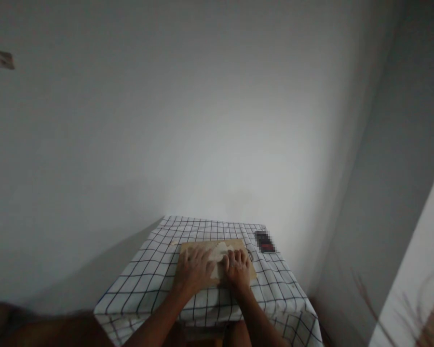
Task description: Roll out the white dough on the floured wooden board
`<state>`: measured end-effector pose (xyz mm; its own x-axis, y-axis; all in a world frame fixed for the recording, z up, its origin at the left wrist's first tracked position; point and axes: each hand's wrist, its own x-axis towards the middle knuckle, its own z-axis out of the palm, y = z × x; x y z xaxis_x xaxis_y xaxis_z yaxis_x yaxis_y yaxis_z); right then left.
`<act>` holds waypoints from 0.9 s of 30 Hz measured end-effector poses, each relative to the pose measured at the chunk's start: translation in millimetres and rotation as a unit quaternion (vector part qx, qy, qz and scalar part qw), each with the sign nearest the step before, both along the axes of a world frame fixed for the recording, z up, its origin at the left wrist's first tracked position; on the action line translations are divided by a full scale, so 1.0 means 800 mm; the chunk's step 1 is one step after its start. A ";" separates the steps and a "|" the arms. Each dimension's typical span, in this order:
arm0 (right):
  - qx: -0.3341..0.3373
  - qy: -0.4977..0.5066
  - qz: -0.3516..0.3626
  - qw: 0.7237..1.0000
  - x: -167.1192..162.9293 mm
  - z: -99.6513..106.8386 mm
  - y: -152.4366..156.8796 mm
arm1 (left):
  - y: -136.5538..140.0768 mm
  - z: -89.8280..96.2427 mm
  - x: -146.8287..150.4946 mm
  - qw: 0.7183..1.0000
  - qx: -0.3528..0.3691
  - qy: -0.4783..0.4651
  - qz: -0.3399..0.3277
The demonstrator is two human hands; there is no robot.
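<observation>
A light wooden board [248, 277] lies on the table, with a flat, pale, dough-like sheet [220, 251] on it; its exact kind is hard to make out. My left hand [192, 267] rests palm down over the board's left half, fingers spread and slightly blurred, beside the pale sheet. On the right half is my right hand [237, 266], a ring on one finger. Its fingers are bent a little and apart, and they touch the sheet's right edge. Both palms hide part of the board.
A white checked cloth [141, 272] covers the table, which stands against a white wall [217, 120]. Near the far right edge is a dark pixelated item [265, 242]. A small looped object [250, 255] lies by the board's right side.
</observation>
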<state>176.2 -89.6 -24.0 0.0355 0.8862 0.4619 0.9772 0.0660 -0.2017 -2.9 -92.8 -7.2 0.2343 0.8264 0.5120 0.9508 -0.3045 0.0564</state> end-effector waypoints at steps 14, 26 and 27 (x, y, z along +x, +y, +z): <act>0.085 0.004 -0.002 0.996 -0.002 -0.026 -0.041 | -0.044 -0.012 0.012 0.999 0.047 -0.017 0.016; 0.112 0.017 0.012 0.993 -0.005 -0.020 -0.061 | -0.051 -0.031 0.012 0.995 0.092 -0.017 0.022; 0.109 0.017 0.013 0.994 -0.005 -0.018 -0.063 | -0.053 -0.030 0.012 0.995 0.091 -0.016 0.022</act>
<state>172.0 -140.3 -38.8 0.0331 0.7654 0.6427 0.9672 0.1374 -0.2134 6.5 -135.5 -31.3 0.1803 0.7282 0.6612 0.9622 -0.2699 0.0349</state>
